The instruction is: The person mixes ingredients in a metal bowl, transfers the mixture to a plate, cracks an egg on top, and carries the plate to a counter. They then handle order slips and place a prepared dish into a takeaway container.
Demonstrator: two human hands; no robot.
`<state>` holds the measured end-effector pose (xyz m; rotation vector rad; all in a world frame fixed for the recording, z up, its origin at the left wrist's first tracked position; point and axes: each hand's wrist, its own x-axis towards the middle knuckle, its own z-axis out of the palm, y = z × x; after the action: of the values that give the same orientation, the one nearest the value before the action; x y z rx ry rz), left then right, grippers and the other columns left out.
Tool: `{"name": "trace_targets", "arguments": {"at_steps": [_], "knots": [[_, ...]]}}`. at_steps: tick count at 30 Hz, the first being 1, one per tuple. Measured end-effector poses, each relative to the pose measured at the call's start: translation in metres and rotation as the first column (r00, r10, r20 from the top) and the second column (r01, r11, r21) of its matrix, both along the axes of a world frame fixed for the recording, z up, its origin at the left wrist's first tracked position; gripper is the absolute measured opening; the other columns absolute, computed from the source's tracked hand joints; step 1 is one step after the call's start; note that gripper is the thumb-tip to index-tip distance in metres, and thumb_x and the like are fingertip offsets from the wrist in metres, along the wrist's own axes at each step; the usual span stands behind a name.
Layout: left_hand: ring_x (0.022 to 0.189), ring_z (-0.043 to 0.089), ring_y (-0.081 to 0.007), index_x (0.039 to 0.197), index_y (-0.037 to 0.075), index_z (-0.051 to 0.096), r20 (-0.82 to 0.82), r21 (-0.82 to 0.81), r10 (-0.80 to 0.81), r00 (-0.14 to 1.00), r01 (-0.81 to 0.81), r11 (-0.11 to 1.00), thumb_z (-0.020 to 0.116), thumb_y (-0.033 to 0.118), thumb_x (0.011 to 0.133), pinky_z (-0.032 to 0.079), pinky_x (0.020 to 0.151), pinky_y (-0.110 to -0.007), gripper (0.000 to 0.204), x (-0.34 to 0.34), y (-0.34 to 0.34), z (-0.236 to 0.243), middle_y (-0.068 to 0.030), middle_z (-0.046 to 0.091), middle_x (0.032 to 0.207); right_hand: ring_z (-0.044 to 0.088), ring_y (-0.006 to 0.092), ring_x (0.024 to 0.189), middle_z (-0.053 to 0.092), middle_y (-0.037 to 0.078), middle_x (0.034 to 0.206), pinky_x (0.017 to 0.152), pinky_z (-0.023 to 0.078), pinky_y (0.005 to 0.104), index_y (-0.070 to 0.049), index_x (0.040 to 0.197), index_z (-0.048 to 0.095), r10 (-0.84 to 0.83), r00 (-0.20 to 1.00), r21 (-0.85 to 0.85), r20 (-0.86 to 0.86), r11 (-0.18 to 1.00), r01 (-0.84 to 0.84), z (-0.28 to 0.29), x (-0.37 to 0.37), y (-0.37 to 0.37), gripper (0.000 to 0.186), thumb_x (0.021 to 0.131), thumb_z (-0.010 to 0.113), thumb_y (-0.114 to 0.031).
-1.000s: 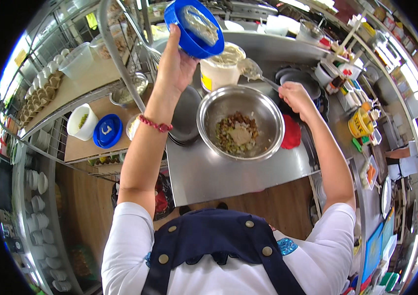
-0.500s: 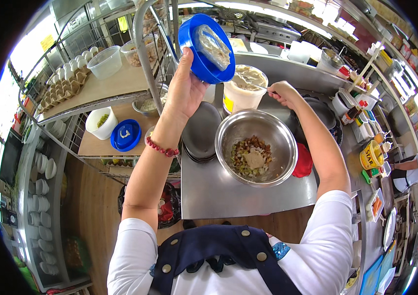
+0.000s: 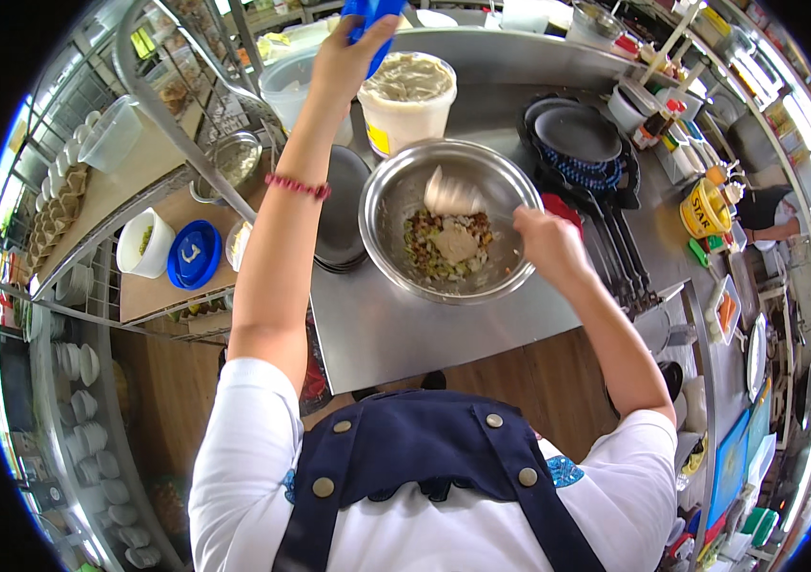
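My left hand [image 3: 348, 59] is raised at the top, its fingers closed on a blue lid [image 3: 379, 40] next to the white bucket [image 3: 415, 126], which holds a pale creamy spread. Beside the steel bowl's right rim, my right hand [image 3: 554, 250] is closed on a spoon, mostly blurred by motion, with a heap of the spread [image 3: 453, 194] on it. That heap hangs over the steel mixing bowl [image 3: 388, 205]. Inside the bowl lies a chopped mixture [image 3: 425, 246] of brown, green and white bits, with a dollop of spread [image 3: 460, 244] on top.
Dark plates [image 3: 337, 214] are stacked left of the bowl. To its right are black pans [image 3: 577, 132] and a red item [image 3: 563, 208]. A rack on the left carries egg cartons [image 3: 55, 224], another blue lid [image 3: 194, 255] and a white tub [image 3: 146, 244]. Another person [image 3: 775, 214] stands far right.
My right hand has come from the bucket to the bowl's right side, bringing the spoonful of spread over the bowl. My left hand has moved up with the blue lid, and the view has shifted.
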<state>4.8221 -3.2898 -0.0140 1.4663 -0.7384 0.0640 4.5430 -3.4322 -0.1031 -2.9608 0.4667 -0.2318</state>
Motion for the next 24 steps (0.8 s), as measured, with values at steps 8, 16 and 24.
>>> {"name": "trace_targets", "arguments": {"at_steps": [8, 16, 24], "knots": [[0.118, 0.045, -0.0293, 0.118, 0.022, 0.054, 0.346, 0.922, -0.215, 0.913, -0.288, 0.26, 0.057, 0.062, 0.071, 0.021, 0.097, -0.063, 0.062, 0.027, -0.088, -0.04, -0.009, 0.054, 0.122, 0.06, 0.0342, 0.072, 0.059, 0.014, 0.076, 0.062, 0.047, 0.0441, -0.007, 0.084, 0.052, -0.114, 0.988, 0.005, 0.1, 0.993, 0.115, -0.001, -0.025, -0.008, 0.007, 0.081, 0.049, -0.012], [0.107, 0.051, -0.0361, 0.112, 0.008, 0.056, 0.712, 0.395, 0.078, 0.697, -0.491, 0.777, 0.059, 0.048, 0.078, 0.037, 0.092, -0.048, 0.053, 0.006, -0.034, -0.069, -0.0285, 0.051, 0.115, 0.059, 0.0359, 0.07, 0.06, 0.014, 0.075, 0.061, 0.046, 0.0443, -0.006, 0.083, 0.053, -0.142, 0.988, 0.05, 0.062, 0.989, 0.139, 0.007, -0.063, -0.001, 0.009, 0.084, 0.05, -0.015], [0.073, 0.062, -0.0249, 0.087, 0.0, 0.057, 0.111, 0.832, -0.064, 0.992, -0.058, 0.552, 0.068, 0.019, 0.072, 0.048, 0.066, -0.035, 0.027, -0.019, 0.047, -0.155, -0.0166, 0.063, 0.078, 0.065, 0.0285, 0.082, 0.066, 0.015, 0.086, 0.072, 0.052, 0.0361, -0.004, 0.079, 0.069, 0.023, 0.88, -0.082, -0.475, 0.994, -0.071, 0.005, 0.021, 0.028, 0.019, 0.075, 0.051, -0.008]]}}
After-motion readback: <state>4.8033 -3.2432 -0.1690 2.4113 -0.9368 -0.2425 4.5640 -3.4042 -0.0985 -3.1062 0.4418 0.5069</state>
